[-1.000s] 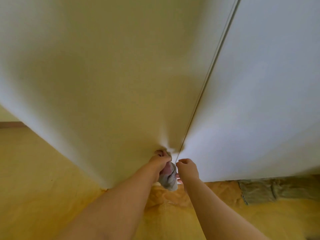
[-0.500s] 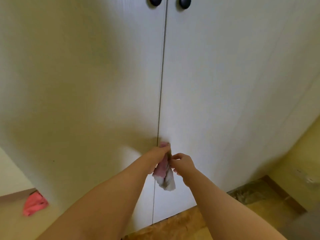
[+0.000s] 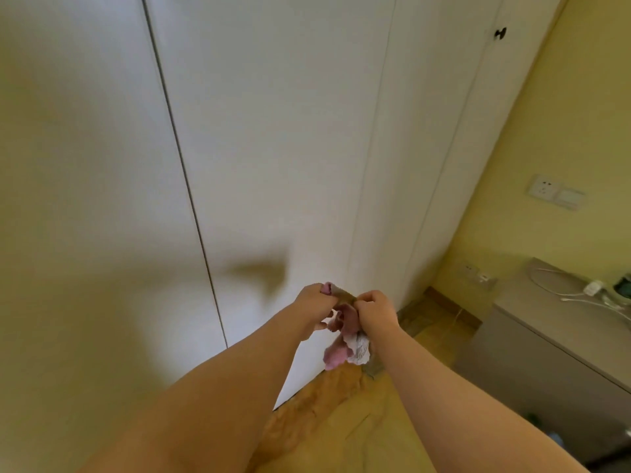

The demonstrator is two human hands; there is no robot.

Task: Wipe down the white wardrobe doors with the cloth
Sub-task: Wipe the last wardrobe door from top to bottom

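Observation:
The white wardrobe doors (image 3: 273, 148) fill the view ahead, with a dark seam running down left of centre. Both hands hold a pink and white cloth (image 3: 345, 346) just in front of the lower part of a door. My left hand (image 3: 314, 303) pinches the cloth's upper edge. My right hand (image 3: 375, 310) grips the same edge beside it, and the rest of the cloth hangs down crumpled between my wrists. I cannot tell whether the cloth touches the door.
A small black knob (image 3: 500, 33) sits high on the rightmost door. A yellow wall (image 3: 546, 131) with sockets (image 3: 543, 189) stands on the right. A grey cabinet (image 3: 546, 336) with white cables (image 3: 573, 291) is at lower right. The floor (image 3: 341, 421) is yellowish.
The view has swung right, showing the wall and cabinet. My hands with the cloth have shifted right, off the seam, and the cloth now hangs more spread between both hands.

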